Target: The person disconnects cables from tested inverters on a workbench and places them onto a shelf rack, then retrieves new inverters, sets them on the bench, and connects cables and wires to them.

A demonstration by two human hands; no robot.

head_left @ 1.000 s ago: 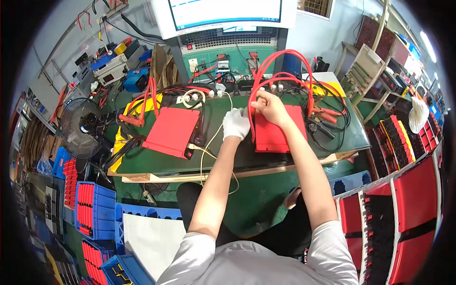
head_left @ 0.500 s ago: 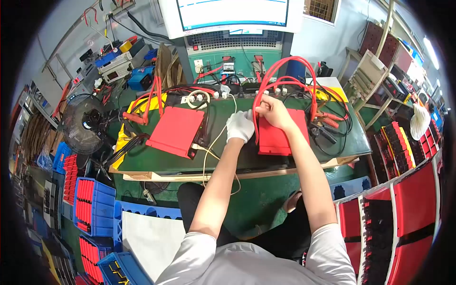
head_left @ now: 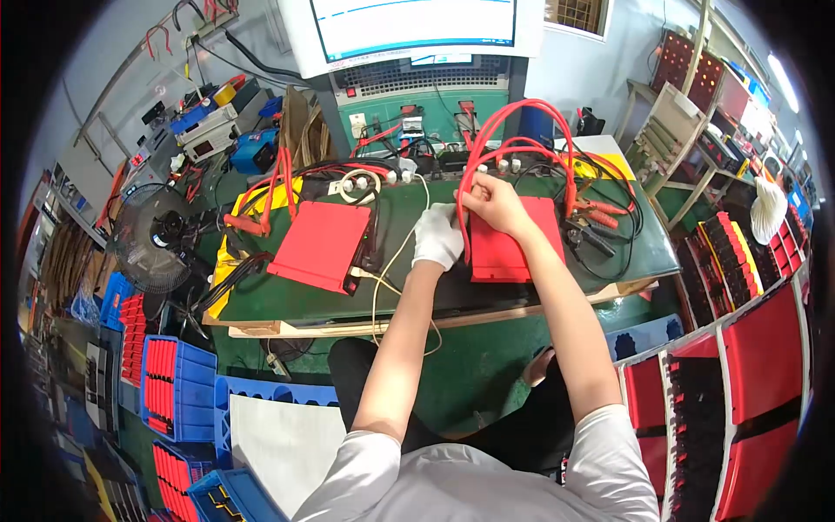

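Two flat red boxes lie on the green bench, one at the left (head_left: 320,245) and one at the right (head_left: 520,248). My left hand (head_left: 437,237), in a white glove, is closed at the left side of the right box; what its fingers hold is hidden. My bare right hand (head_left: 494,204) pinches at the thick red cables (head_left: 465,209) above that box's upper left edge. These cables loop up and over behind the box. A pale cable (head_left: 376,300) runs from the left box's side.
A monitor (head_left: 416,28) stands behind the green bench (head_left: 304,306). Clamps with red and black handles (head_left: 598,217) lie to the right. At the left are a black fan (head_left: 156,235) and a blue crate (head_left: 193,391) of red parts. Red panels (head_left: 761,365) fill a rack at right.
The view has shifted slightly. Both hands stay by the left side of the right box, with only small movements at the red cables.
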